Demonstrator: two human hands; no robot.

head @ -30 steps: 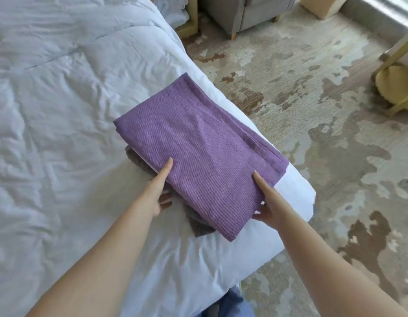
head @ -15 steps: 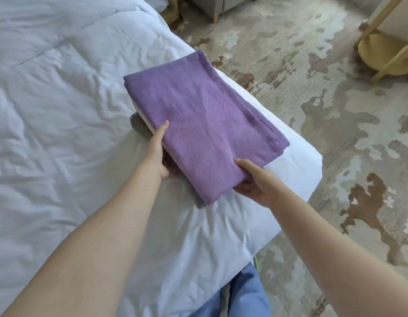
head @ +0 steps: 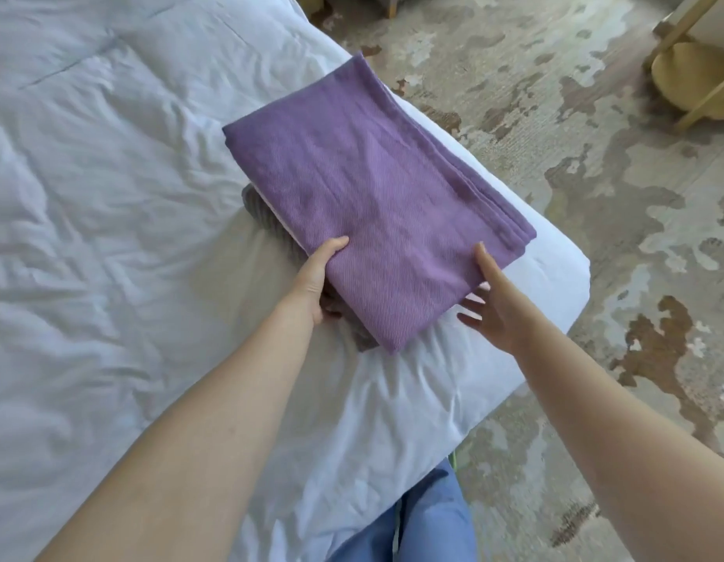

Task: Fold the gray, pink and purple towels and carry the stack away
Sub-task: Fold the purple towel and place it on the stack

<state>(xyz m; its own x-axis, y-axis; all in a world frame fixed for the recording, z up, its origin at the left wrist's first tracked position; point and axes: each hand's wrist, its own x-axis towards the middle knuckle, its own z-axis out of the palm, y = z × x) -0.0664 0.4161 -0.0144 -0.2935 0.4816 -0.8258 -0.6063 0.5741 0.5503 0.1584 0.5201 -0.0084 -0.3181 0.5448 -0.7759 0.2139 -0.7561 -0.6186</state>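
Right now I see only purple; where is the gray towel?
In the head view, the gray towel peeks out under the purple towel at its left edge, over the white duvet, beyond the left hand.

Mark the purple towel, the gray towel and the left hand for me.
purple towel [head: 372,204]: head view, middle of its top face.
gray towel [head: 255,202]: head view, corner peeking out at the stack's left.
left hand [head: 315,277]: head view, middle of the hand, thumb atop the purple towel.
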